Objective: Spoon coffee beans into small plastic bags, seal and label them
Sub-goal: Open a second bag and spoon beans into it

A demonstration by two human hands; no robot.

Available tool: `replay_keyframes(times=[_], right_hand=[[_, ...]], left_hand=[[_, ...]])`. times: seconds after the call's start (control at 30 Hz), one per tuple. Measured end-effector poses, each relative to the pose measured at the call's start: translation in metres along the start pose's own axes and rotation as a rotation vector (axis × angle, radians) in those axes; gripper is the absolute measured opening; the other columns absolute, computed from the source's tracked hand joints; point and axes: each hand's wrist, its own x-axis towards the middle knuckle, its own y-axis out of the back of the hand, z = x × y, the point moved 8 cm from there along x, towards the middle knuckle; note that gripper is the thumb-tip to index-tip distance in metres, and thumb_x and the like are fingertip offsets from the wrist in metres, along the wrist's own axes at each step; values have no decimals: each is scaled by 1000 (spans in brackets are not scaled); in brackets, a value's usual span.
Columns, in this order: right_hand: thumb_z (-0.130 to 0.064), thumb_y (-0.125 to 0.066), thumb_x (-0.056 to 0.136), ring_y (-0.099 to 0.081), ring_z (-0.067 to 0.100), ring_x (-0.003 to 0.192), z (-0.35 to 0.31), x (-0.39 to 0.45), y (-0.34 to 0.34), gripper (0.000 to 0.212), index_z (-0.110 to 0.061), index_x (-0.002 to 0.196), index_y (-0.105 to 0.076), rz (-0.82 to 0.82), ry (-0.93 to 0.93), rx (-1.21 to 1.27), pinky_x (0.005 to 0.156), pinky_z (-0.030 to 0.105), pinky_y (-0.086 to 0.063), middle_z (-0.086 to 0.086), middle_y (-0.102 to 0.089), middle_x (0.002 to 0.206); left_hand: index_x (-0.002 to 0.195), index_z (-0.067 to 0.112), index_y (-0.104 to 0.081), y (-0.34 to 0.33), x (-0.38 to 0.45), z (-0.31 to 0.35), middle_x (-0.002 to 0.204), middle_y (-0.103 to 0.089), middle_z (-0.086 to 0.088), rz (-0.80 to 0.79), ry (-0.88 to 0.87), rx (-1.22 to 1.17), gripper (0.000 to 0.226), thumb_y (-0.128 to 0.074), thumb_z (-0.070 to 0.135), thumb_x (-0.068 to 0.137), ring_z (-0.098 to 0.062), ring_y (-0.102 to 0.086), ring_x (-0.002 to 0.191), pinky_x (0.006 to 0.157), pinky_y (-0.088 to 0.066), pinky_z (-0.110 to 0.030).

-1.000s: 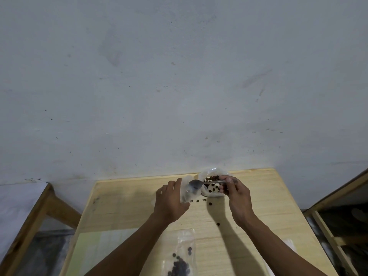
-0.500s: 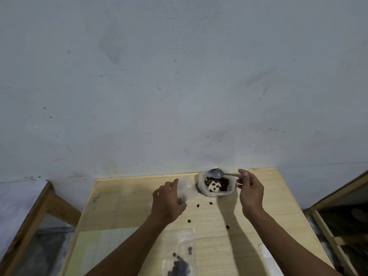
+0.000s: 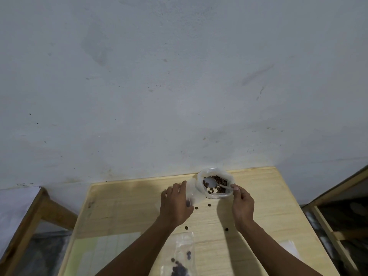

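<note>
The right hand (image 3: 242, 204) pinches the handle end of a spoon (image 3: 216, 184) between thumb and fingers (image 3: 235, 188), and the spoon's bowl lies down inside the open container of coffee beans (image 3: 216, 185), a clear plastic-lined tub whose crumpled rim stands up around the dark beans. The left hand (image 3: 176, 206) curls its fingers (image 3: 182, 186) around a small clear plastic bag (image 3: 194, 193), holding it upright just beside the container, the bag's far edge touching or nearly touching the tub's left wall; a dark bean or two shows through the bag near the palm. Both sit at the far edge of the wooden counter (image 3: 123, 212), close to the grey wall (image 3: 179, 76). A few loose beans (image 3: 209, 205) are scattered on the counter between and below the two hands. Nearer the person, between the forearms, a second bag with beans (image 3: 180, 257) lies flat on the counter. A pale flat sheet (image 3: 288, 248) shows by the right forearm; what it is cannot be told. Wooden frames (image 3: 334, 222) stand to either side of the counter.
</note>
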Motion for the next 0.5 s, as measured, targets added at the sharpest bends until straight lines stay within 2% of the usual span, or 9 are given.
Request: replay_keyframes(times=[0.1, 0.27, 0.4, 0.5], right_hand=[[-17, -45, 102, -57, 20, 97, 3, -4, -1, 27, -23, 93, -70, -20, -35, -27, 84, 32, -43, 1, -66, 97], [-12, -46, 100, -49, 15, 68, 8, -5, 2, 28, -16, 90, -72, -38, -120, 9, 61, 28, -40, -1, -59, 71], [-13, -46, 100, -43, 16, 62, 9, -2, 2, 29, -12, 86, -73, -47, -178, 28, 59, 29, -36, 2, -53, 65], [-15, -46, 100, -46, 16, 65, 8, 1, 5, 30, -13, 87, -73, -34, -192, 29, 61, 27, -38, 2, -56, 69]], left_hand=[[144, 16, -43, -1, 2, 1, 125, -58, -4, 4, -7, 4, 78, -61, 47, 75, -25, -58, 112, 99, -43, -40], [147, 18, -37, -3, 2, 0, 130, -55, -3, -16, -10, -5, 79, -61, 48, 78, -23, -54, 117, 102, -40, -39], [148, 20, -34, -4, 0, -1, 130, -53, -1, -25, -11, -6, 80, -61, 49, 78, -21, -52, 117, 103, -39, -36], [148, 20, -32, -3, -1, -3, 131, -53, 0, -28, -10, -14, 81, -60, 51, 79, -20, -51, 118, 104, -38, -36]])
